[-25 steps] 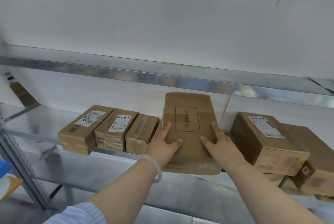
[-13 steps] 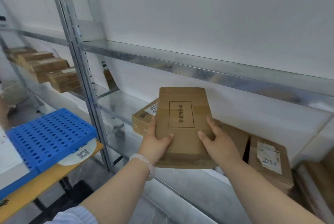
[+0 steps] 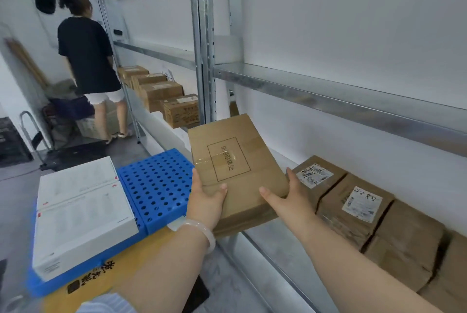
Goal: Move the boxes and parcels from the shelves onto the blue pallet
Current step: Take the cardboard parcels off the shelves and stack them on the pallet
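I hold a flat brown cardboard box with a printed rectangle on top, in the air in front of the shelf. My left hand grips its near left corner and my right hand grips its near right edge. The blue pallet, full of round holes, lies low on the left, and a large white box rests on its left part. Several brown parcels remain on the lower shelf at the right.
A metal shelf upright stands just behind the held box. More brown boxes sit on the far shelf bay. A person in a black shirt stands at the far left by the shelving. A yellow board lies under the pallet.
The view has swung left while I carried the box off the shelf. The box has moved left toward the blue pallet, which now shows with a white box on it.
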A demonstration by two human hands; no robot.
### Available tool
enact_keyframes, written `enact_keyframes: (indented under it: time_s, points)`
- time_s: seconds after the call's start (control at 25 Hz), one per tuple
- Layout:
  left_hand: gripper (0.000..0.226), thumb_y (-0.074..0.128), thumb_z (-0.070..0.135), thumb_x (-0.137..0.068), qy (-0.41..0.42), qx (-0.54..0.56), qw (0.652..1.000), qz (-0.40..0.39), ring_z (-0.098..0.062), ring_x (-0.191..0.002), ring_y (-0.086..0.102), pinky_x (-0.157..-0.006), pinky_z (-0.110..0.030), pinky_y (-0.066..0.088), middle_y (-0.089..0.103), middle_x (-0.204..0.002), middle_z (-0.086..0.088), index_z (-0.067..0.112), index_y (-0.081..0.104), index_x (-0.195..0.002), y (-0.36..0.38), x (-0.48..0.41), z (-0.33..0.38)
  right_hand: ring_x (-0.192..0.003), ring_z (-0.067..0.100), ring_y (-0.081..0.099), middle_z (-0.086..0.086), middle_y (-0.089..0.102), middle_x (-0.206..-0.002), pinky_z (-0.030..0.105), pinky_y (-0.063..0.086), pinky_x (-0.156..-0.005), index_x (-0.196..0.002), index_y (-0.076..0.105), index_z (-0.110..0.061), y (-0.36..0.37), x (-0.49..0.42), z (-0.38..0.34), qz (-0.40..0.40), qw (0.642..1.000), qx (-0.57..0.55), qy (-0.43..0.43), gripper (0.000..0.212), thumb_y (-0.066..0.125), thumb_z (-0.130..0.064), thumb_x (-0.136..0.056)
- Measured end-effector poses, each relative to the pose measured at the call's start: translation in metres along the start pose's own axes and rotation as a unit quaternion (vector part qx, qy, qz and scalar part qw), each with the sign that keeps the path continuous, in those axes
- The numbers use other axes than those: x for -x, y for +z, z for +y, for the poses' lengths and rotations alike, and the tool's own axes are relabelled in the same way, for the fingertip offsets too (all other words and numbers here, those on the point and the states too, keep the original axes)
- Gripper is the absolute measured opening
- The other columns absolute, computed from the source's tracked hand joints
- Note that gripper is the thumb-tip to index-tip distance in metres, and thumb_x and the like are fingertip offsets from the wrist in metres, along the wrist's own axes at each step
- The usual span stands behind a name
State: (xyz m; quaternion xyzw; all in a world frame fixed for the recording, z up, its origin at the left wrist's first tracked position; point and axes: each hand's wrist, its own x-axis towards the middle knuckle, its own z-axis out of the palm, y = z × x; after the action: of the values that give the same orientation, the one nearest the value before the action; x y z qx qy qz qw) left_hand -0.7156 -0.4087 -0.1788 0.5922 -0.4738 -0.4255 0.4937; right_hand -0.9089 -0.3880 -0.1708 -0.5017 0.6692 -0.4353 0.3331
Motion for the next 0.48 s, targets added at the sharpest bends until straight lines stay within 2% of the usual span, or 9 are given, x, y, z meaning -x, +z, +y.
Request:
enact_keyframes:
  time_s: [0.08,0.16,0.2,0.32,0.4,0.48]
  points:
    - [0.086,0.067,0.031,-0.087,0.014,0.012,1.000,0.018,-0.019,-0.124,0.050,-0.106,-0.044,0.041,0.047,-0.143,0.006,0.038,0.010,-0.152,-0.021,-0.025,-0.001,-0.115,0.013,0.052,-0.008,0.044,-0.138,0.024,0.039,-0.087,-0.150,0.021,-0.031,0.036,-0.015,-0.015,-0.004,1.000,-0.021,0.014,0.099,0.077,-0.052,-0.071]
    - [0.089,0.069,0.032,-0.085,0.015,0.012,1.000,0.020,-0.020,-0.126,0.048,-0.107,-0.047,0.040,0.046,-0.143,0.004,0.040,0.010,-0.151,-0.043,-0.049,-0.004,-0.097,0.006,0.057,-0.011,0.057,-0.121,0.025,0.045,-0.079,-0.142,0.034,-0.032,0.065,-0.032,-0.027,0.000,1.000,-0.025,0.005,0.085,0.079,-0.047,-0.071]
    - [0.093,0.071,0.033,-0.083,0.007,0.011,1.000,0.016,-0.021,-0.127,0.047,-0.107,-0.048,0.039,0.044,-0.144,0.003,0.041,0.007,-0.151,-0.053,-0.059,-0.005,-0.094,0.005,0.058,-0.012,0.059,-0.115,0.026,0.048,-0.078,-0.138,0.039,-0.032,0.075,-0.040,-0.031,-0.002,1.000,-0.028,0.001,0.079,0.080,-0.045,-0.072]
    - [0.108,0.076,0.039,-0.078,-0.035,0.017,0.999,0.009,-0.024,-0.127,0.046,-0.106,-0.051,0.040,0.039,-0.146,-0.001,0.041,-0.005,-0.150,-0.088,-0.093,-0.012,-0.096,0.010,0.058,-0.012,0.059,-0.110,0.032,0.051,-0.082,-0.135,0.042,-0.033,0.102,-0.060,-0.043,-0.013,1.000,-0.019,0.000,0.075,0.080,-0.044,-0.071]
    - [0.114,0.077,0.044,-0.076,-0.068,0.034,0.997,0.014,-0.023,-0.124,0.047,-0.103,-0.049,0.042,0.039,-0.146,0.003,0.043,-0.011,-0.148,-0.110,-0.117,-0.016,-0.097,0.011,0.059,-0.014,0.059,-0.108,0.037,0.053,-0.085,-0.136,0.042,-0.032,0.116,-0.071,-0.049,-0.032,0.999,-0.014,-0.002,0.077,0.081,-0.043,-0.070]
    - [0.115,0.075,0.047,-0.076,-0.109,0.062,0.992,0.011,-0.022,-0.113,0.051,-0.091,-0.046,0.048,0.044,-0.137,0.009,0.046,-0.016,-0.146,-0.128,-0.135,-0.018,-0.099,0.013,0.059,-0.014,0.058,-0.109,0.041,0.054,-0.088,-0.136,0.043,-0.031,0.129,-0.082,-0.055,-0.060,0.998,-0.019,-0.002,0.079,0.083,-0.040,-0.069]
